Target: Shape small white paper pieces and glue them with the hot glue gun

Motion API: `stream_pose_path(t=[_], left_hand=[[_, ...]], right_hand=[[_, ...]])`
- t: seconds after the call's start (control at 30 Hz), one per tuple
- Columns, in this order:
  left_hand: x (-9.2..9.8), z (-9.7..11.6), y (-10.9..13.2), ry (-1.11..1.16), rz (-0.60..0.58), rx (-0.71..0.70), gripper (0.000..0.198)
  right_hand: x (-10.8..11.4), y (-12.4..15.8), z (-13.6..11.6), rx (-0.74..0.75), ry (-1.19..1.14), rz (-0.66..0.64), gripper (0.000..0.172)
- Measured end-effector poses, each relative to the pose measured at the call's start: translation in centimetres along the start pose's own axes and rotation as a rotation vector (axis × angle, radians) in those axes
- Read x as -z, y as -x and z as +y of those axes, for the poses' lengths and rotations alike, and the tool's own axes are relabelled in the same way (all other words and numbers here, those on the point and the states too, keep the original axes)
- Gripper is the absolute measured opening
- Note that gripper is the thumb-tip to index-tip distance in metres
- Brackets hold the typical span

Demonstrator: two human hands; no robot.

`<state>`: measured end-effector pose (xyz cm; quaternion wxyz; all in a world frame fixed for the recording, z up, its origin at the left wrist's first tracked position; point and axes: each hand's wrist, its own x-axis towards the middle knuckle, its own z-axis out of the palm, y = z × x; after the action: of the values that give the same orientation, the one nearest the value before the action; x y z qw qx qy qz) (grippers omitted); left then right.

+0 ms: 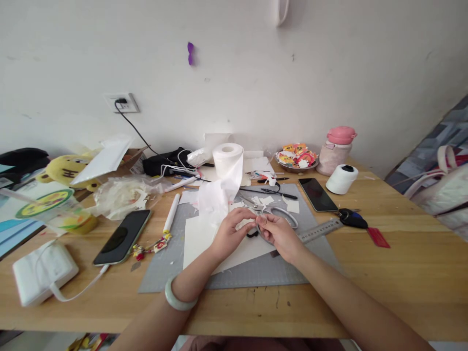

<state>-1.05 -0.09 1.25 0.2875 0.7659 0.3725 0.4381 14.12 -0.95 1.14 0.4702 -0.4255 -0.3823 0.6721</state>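
Observation:
My left hand and my right hand meet at their fingertips above the grey cutting mat. Both are closed in a pinch, and whatever lies between the fingers is too small to make out. A pair of scissors with grey handles lies just behind my right hand, partly covered by it. Under my hands rests a sheet of white paper, with small paper scraps near the scissors. A steel ruler extends to the right from beside my right hand.
Behind the mat stands a paper roll. Phones flank the mat, with a thread spool, pink-lidded bottle and keys at right. A drink cup, power bank and plastic bag occupy the left.

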Motion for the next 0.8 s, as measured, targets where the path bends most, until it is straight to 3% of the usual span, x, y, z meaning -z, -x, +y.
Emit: stream_pose_path(t=[0.37,0.6,0.8], left_hand=[[-0.03,-0.15,-0.09,0.109,0.047,0.116,0.013],[-0.22,-0.3,0.02,0.212,0.056,0.173,0.012],[-0.13,0.13,0.03,0.313,0.017,0.203,0.012]], right_hand=[[-0.13,0.2,-0.52,-0.039,-0.037,-0.095,0.044],[0.19,0.09,-0.27,-0.038,-0.046,-0.132,0.023],[0.48,-0.22,-0.02,-0.051,0.005,-0.138,0.026]])
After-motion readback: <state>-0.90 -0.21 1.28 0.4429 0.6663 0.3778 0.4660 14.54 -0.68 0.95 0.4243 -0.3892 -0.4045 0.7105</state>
